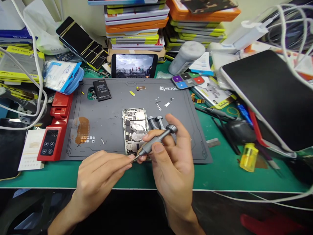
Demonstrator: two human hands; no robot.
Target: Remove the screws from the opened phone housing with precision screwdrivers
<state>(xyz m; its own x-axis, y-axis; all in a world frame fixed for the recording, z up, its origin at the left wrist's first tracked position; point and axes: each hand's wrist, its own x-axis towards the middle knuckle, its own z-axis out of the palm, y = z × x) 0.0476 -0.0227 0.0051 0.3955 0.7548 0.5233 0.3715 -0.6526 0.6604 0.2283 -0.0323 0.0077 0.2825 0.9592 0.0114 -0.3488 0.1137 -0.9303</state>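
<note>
Two hands at one driver (154, 143). Right hand (176, 163): clamped on the driver's grey barrel between thumb and fingers, index finger raised beside the cap. Left hand (101, 179): thumb and fingertips together, pinching the driver's tip; whether a tiny part is also held there cannot be told.

Driver slopes from its cap, upper right, down to the tip at lower left. Open phone (134, 133) lies just beyond the grip, insides facing up, long side pointing away from the person. Right fingers and driver hide its lower right part in this view; left fingertips sit across its near end. Contact between tip and phone cannot be judged.

Just right of the phone, two more drivers (160, 122) stand close together, caps up, partly behind the right hand. All rest on a grey mat (112, 127).

Farther out on the mat: small metal pieces (158, 107) beyond the drivers; black battery (102, 89) at far left. Red device (52, 140) along the mat's left edge. Handset (134, 66) with lit screen behind the mat, stacked boxes (137, 24) behind that. Yellow bottle (248, 157) on the green bench (220, 178), well right.
</note>
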